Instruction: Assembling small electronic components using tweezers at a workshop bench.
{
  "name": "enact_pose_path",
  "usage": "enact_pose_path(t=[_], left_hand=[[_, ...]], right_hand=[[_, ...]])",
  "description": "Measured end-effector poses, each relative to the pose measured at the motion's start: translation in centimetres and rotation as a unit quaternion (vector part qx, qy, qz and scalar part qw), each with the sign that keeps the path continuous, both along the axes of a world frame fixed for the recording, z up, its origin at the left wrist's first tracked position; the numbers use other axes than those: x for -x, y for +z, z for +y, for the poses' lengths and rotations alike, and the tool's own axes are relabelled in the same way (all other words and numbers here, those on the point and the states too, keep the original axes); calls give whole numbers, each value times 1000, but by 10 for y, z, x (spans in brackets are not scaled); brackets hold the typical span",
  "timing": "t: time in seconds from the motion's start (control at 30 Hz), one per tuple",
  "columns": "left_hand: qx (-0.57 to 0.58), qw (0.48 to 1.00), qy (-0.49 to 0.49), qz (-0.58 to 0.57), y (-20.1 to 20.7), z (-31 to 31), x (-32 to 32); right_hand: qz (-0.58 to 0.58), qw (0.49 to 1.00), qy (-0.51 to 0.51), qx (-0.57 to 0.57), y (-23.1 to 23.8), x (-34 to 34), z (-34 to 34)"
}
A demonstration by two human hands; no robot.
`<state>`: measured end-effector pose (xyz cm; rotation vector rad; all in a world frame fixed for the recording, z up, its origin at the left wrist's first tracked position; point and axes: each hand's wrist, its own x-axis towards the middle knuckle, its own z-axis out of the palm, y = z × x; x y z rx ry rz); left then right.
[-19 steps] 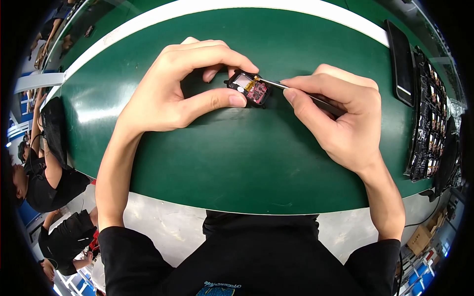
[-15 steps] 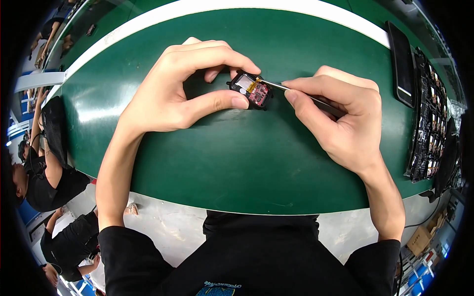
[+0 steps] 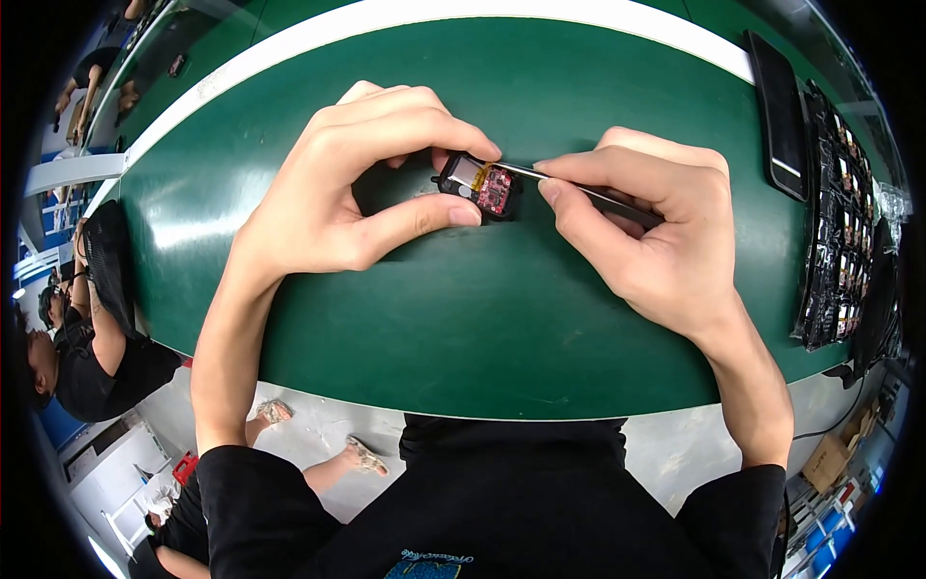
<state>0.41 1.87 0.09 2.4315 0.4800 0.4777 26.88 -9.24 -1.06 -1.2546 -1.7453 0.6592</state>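
Between the thumb and fingers of my left hand [image 3: 362, 179] sits a small black device housing [image 3: 495, 190], its inside facing up. A red circuit board, a silvery battery-like block and yellow tape show within it. My right hand [image 3: 656, 207] pinches a slim metal tool, seemingly tweezers [image 3: 598, 196]. The tool's tip touches or hovers just over the yellow tape at the housing's far edge; which of the two I cannot tell.
The green tabletop [image 3: 463, 328] has a white strip [image 3: 463, 12] along its far side. At the right lie a black phone-like slab [image 3: 777, 116] and a black tray [image 3: 837, 222] holding several small electronic parts. Other people [image 3: 106, 328] are at the left, beyond the table.
The housing and both hands have shifted slightly left and toward me. The tool's tip stays near the far edge of the housing. At the lower left, a person has moved.
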Motion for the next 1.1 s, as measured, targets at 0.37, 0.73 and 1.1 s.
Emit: enact_pose_path(t=[0.37,0.73,1.1], left_hand=[[6,1000,9,-10,-1,-1,-1],[19,1000,19,-10,0,-5,-2],[-31,999,8,-13,1,-4,-4]], right_hand=[[-19,999,1,-36,-2,0,0],[-24,998,6,-54,0,-3,-2],[19,998,-32,-51,5,0,2]])
